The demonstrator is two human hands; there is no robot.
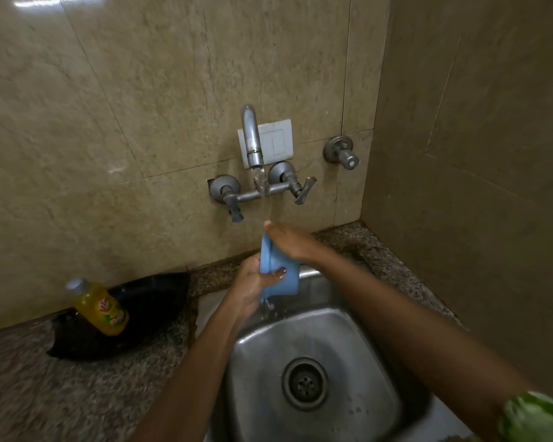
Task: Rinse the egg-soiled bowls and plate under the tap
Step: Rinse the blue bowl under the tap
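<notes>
Your left hand (253, 283) grips the blue bowl (276, 269) under the running tap (253, 138), above the sink (316, 346); your right hand (289, 240) rubs inside it. Mid-rinse: next, turn it, probably

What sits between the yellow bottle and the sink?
In the head view, a dark, shiny black bag lies behind and beside the yellow bottle, then bare speckled counter up to the sink rim.

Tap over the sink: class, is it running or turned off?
Running. A stream falls from the tap spout toward the blue bowl, and water drips below it into the sink.
</notes>
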